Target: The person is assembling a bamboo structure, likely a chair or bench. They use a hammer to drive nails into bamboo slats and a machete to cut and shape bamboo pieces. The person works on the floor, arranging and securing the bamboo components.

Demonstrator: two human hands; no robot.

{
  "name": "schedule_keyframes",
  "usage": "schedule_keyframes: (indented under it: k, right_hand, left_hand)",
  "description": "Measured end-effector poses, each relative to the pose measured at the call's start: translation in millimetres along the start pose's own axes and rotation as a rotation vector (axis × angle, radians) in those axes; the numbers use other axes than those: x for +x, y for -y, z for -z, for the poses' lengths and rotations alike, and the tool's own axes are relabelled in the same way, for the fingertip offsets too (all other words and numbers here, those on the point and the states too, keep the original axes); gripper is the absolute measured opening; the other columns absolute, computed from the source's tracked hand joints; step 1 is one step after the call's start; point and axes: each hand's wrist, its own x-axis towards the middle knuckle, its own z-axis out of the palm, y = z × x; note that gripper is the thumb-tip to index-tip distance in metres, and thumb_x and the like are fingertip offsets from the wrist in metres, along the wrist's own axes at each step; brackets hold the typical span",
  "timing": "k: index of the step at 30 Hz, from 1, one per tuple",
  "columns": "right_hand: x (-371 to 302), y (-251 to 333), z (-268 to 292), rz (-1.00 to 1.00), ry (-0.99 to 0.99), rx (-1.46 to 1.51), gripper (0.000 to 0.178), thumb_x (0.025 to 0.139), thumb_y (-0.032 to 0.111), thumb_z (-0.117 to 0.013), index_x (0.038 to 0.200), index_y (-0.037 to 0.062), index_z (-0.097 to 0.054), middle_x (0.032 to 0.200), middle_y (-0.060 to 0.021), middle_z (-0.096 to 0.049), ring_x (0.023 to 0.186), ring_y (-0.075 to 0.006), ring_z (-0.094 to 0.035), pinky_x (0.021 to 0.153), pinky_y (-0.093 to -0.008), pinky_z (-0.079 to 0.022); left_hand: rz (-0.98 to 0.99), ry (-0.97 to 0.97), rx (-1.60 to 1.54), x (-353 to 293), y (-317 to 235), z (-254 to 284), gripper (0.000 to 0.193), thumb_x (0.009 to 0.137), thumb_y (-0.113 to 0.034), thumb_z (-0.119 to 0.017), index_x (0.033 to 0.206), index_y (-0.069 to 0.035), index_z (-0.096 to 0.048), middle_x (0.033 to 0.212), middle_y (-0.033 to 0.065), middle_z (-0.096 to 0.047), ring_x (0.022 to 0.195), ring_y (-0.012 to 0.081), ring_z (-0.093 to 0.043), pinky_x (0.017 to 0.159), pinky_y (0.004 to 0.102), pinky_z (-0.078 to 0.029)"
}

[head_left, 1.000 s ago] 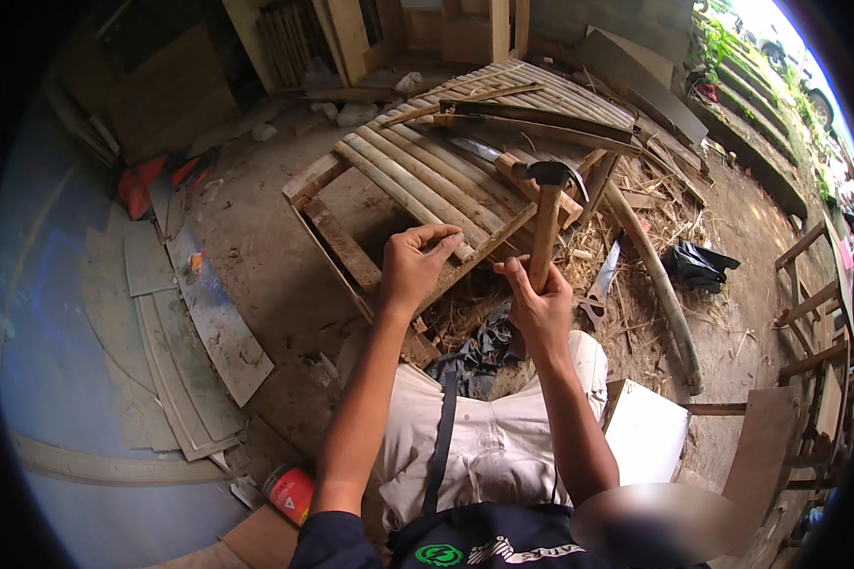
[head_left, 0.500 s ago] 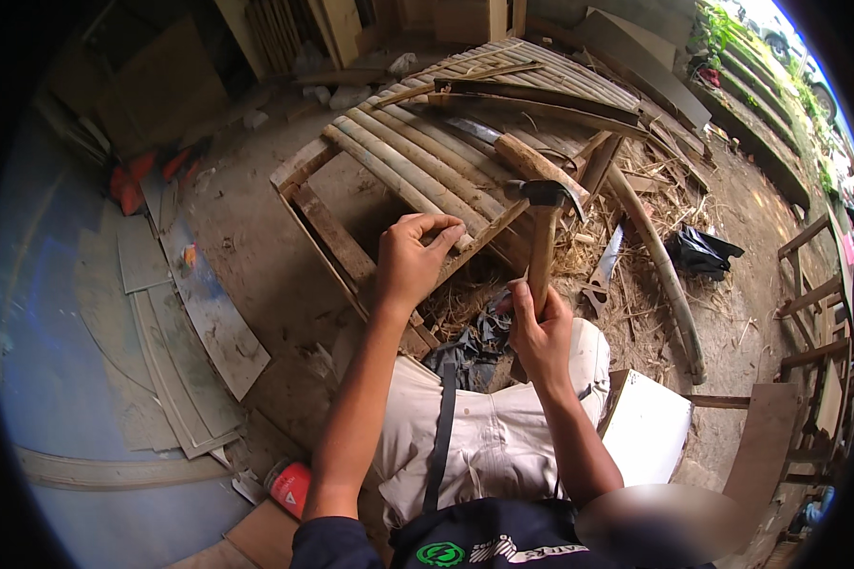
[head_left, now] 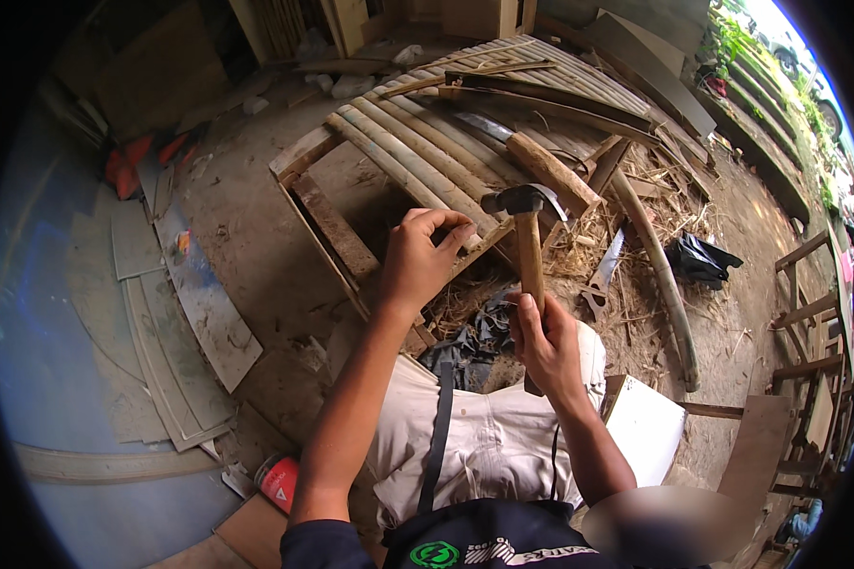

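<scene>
My right hand (head_left: pixel 548 343) is closed round the wooden handle of a claw hammer (head_left: pixel 529 248). The dark hammer head is raised, just right of my left fingertips and apart from them. My left hand (head_left: pixel 417 258) pinches thumb and forefinger together at the near end of a bamboo pole (head_left: pixel 397 173); whatever sits between those fingertips is too small to make out. That pole lies beside several others across a wooden frame (head_left: pixel 337 226), forming a slatted surface. The poles' near ends rest at the frame's front edge, partly hidden by my left hand.
A long-bladed knife (head_left: pixel 484 126) and a cut wooden piece (head_left: pixel 550 171) lie on the slats, near dark angled bars (head_left: pixel 550 102). Wood shavings, a handsaw (head_left: pixel 605 270), a curved pole (head_left: pixel 659 275) and a black plastic bag (head_left: pixel 702 258) are on the ground at right. A red can (head_left: pixel 280 482) stands lower left.
The hammer head has swung slightly left, nearer my left fingers, and the handle stands more upright. My left hand keeps its pinch at the pole's end.
</scene>
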Motion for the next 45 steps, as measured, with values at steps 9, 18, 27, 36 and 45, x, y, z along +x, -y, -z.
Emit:
schedule_keyframes:
  k: [9,18,27,36,45]
  right_hand:
    - [5,64,32,0.113,0.149,-0.606,0.025,0.103,0.022,-0.053,0.101,-0.0024,-0.050,0.063,-0.0220,-0.055,0.054,-0.0331,-0.054,0.054,-0.0439,-0.040]
    - [12,96,36,0.182,0.297,-0.753,0.022,0.102,0.018,-0.053,0.097,-0.0028,-0.048,0.067,-0.0240,-0.058,0.060,-0.0432,-0.058,0.057,-0.0508,-0.042]
    - [13,98,39,0.138,0.249,-0.767,0.024,0.103,0.019,-0.052,0.094,-0.0026,-0.048,0.063,-0.0219,-0.058,0.056,-0.0391,-0.058,0.056,-0.0492,-0.042]
    - [17,104,44,0.156,0.265,-0.760,0.026,0.103,0.020,-0.051,0.090,-0.0012,-0.048,0.062,-0.0202,-0.056,0.055,-0.0365,-0.056,0.057,-0.0488,-0.041]
    - [19,97,46,0.222,0.286,-0.797,0.022,0.103,0.019,-0.052,0.093,0.0001,-0.047,0.061,-0.0201,-0.055,0.052,-0.0369,-0.054,0.053,-0.0486,-0.040]
  left_hand:
    - [-0.127,-0.030,0.110,1,1,-3,0.014,0.084,-0.014,-0.075,0.084,-0.001,-0.070,0.089,0.0122,-0.069,0.093,0.0309,-0.063,0.083,0.0398,-0.050]
    - [-0.200,-0.072,0.135,0,2,-3,0.013,0.080,-0.013,-0.078,0.083,-0.003,-0.070,0.088,0.0109,-0.069,0.089,0.0311,-0.064,0.081,0.0412,-0.051]
    - [-0.151,-0.057,0.082,0,1,-5,0.013,0.075,-0.009,-0.080,0.080,-0.003,-0.069,0.086,0.0101,-0.070,0.088,0.0295,-0.065,0.080,0.0400,-0.052]
    - [-0.212,-0.061,0.097,0,8,-6,0.013,0.075,-0.008,-0.081,0.081,-0.004,-0.070,0.084,0.0096,-0.070,0.086,0.0291,-0.066,0.078,0.0392,-0.053]
    - [-0.128,-0.010,0.103,-1,7,-2,0.014,0.075,-0.009,-0.082,0.085,-0.004,-0.072,0.092,0.0079,-0.073,0.093,0.0244,-0.068,0.084,0.0357,-0.053]
